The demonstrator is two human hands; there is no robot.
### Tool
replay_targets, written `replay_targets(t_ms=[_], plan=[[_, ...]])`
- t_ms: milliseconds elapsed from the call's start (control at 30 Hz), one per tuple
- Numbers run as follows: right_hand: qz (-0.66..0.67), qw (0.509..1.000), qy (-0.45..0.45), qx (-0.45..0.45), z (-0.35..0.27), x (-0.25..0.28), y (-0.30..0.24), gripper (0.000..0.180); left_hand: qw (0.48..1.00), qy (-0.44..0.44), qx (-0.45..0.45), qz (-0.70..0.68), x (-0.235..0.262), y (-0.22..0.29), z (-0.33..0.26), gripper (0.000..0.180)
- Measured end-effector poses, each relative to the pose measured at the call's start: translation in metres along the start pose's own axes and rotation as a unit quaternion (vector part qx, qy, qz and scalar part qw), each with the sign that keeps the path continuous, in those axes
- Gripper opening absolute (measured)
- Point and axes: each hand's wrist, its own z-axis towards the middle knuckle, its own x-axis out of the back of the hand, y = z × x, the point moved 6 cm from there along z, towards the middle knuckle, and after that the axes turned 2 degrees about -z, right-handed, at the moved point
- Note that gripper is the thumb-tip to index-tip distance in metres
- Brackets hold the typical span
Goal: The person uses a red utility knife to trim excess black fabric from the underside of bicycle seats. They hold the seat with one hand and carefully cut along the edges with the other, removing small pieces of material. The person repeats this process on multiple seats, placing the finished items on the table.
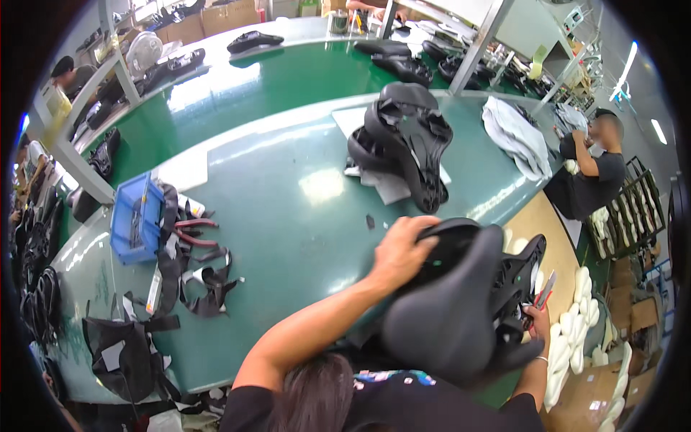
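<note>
Several black bicycle saddles are bunched together right in front of me, and the smooth top of one saddle (443,313) faces up. My left hand (404,252) is closed over the far left rim of this bunch, its fingers curled on a saddle's edge. On the right side, my right hand (538,322) is wrapped round a red-handled tool (547,290) with a greyish pointed end sticking up; its exact kind is unclear. That hand is beside an upturned saddle (520,270), and part of its fingers is hidden. Farther off, a stack of saddle shells (414,140) stands on the green table.
A blue bin (135,223) stands left, beside red-handled pliers (196,234) and black strips (209,288). A black bag-like piece (122,349) lies nearer. Grey cloths (515,133) lie far right, near a seated co-worker (594,169). Pale saddle pads (576,324) are piled right.
</note>
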Motion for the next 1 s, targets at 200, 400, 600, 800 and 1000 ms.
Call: replay_targets(t_ms=[200,400,600,800,1000], plan=[[-0.142,0.987,0.078,-0.022,-0.057,0.063,0.083,0.038,0.916,-0.344,-0.195,-0.074,-0.115,0.021,-0.069,0.020],[-0.029,0.983,0.183,-0.017,-0.028,0.047,0.078,0.016,0.981,-0.011,-0.191,-0.002,-0.012,0.020,0.002,0.010],[-0.078,0.987,0.017,0.138,0.139,-0.136,-0.135,0.050,0.934,0.350,-0.030,0.065,0.133,-0.050,0.100,0.040],[-0.093,0.949,-0.216,0.211,0.291,-0.358,-0.237,0.044,0.973,0.180,0.098,-0.105,0.115,-0.114,0.170,0.065],[0.032,0.939,-0.311,0.142,0.290,-0.398,-0.209,0.032,0.981,0.183,0.063,0.031,0.123,-0.119,0.157,0.047]])
